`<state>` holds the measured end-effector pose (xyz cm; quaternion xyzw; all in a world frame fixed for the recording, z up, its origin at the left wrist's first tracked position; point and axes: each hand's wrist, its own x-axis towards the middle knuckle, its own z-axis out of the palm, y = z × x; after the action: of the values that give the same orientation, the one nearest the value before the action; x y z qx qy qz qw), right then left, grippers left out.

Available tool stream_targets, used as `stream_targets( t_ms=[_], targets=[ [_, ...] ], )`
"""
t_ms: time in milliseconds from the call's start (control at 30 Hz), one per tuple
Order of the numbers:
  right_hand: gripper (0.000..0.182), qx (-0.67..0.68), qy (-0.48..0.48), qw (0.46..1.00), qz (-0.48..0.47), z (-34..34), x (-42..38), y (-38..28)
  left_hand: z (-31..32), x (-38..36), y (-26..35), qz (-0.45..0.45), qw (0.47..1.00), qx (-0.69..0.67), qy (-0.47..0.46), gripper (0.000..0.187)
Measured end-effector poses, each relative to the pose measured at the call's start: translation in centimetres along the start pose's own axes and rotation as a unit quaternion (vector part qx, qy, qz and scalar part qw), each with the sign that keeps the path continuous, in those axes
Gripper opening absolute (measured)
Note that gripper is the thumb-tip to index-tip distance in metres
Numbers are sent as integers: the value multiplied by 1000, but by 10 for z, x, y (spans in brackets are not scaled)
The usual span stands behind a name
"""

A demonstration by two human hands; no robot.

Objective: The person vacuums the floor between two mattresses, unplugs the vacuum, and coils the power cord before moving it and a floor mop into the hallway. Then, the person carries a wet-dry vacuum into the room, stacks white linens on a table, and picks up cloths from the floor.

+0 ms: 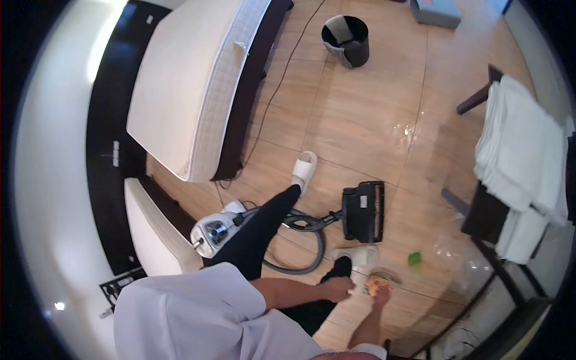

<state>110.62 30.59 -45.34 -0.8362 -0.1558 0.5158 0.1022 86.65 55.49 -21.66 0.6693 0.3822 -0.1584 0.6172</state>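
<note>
Orange item juts beyond the right hand, its grip closed around it.

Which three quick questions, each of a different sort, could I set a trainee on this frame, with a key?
1. Multiple choice: What does the right hand hold?
A) A slipper
B) An orange item
C) A towel

2. True or false: The bin stands on top of the mattress.

3. Fill in the missing word: A grey hose links the floor head to the vacuum's white ____.

Key: 1. B; 2. False; 3. body
</note>
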Motion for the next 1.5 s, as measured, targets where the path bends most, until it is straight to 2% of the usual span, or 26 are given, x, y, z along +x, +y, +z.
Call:
stream_targets(
  t_ms=[33,67,133,167,200,233,267,300,333,367,433,467,500,533,600,733,800,867,933,1000,1067,1100,1200,1267,1333,1500],
  targets=[
    [26,32,-25,997,58,-8,-54,-49,-19,-6,-6,16,1000,20,-10,37],
    [27,223,-34,969,98,-11,-114,-74,-52,-13,-12,33,998,44,-17,37],
    [16,245,-54,946,207,-22,-206,-170,-130,-35,-23,-25,998,47,-24,37],
    [13,262,7,936,233,-17,-246,-194,-164,-36,-48,-26,997,49,-55,37],
    [20,244,-44,959,140,-12,-272,-171,-203,-37,-72,-23,994,54,-89,37],
    [25,286,5,903,321,-8,-296,-207,-277,-71,-55,-53,998,22,2,38],
    [25,293,21,903,314,-13,-311,-237,-323,-79,-76,-11,996,-36,84,38],
    [25,239,-14,942,236,-14,-328,-267,-391,-112,-61,-101,984,-78,122,36],
    [26,181,-51,970,154,-11,-340,-303,-439,-126,-88,-54,971,-97,210,33],
    [26,116,-89,987,73,-9,-351,-333,-475,-146,-113,-106,930,-234,262,33],
    [27,136,-123,983,8,-7,-341,-373,-583,-250,-81,-154,892,-209,371,33],
    [28,147,-141,979,-24,-6,-333,-385,-607,-262,-154,-101,908,-28,405,33],
    [27,216,-141,964,59,-4,-317,-417,-625,-302,-164,-100,861,-176,467,33],
    [21,197,-105,974,48,-2,-309,-461,-642,-337,-169,-96,791,-318,513,34],
    [19,212,-88,973,0,-4,-290,-540,-657,-387,-192,-188,711,-329,593,34],
    [18,256,1,966,25,-15,-283,-648,-647,-424,-255,-246,667,-398,579,29],
    [20,253,5,966,51,-8,-274,-683,-658,-402,-242,-275,629,-465,559,22],
    [21,245,5,966,83,5,-264,-711,-684,-367,-216,-256,663,-476,517,20],
    [21,223,-25,966,132,23,-243,-734,-721,-321,-180,-193,764,-400,469,25],
    [18,232,-42,961,148,38,-222,-779,-759,-251,-199,-134,846,-329,398,32],
    [19,115,-145,982,-29,53,-189,-811,-830,-203,-154,-129,924,-45,357,37],
    [20,41,-129,989,-63,55,-175,-839,-863,-185,-132,-114,935,-62,329,39],
    [21,123,-136,983,27,46,-134,-955,-988,-138,-61,-117,957,24,264,42],
    [18,244,-27,969,38,36,-131,-1050,-1056,-75,-93,-27,947,37,317,41],
    [22,256,-19,966,-2,5,-139,-1125,-1136,-57,-42,-38,924,-44,377,37],
    [26,324,78,943,-26,-46,-125,-1229,-1324,53,-7,32,901,-146,407,24]
  ],
)
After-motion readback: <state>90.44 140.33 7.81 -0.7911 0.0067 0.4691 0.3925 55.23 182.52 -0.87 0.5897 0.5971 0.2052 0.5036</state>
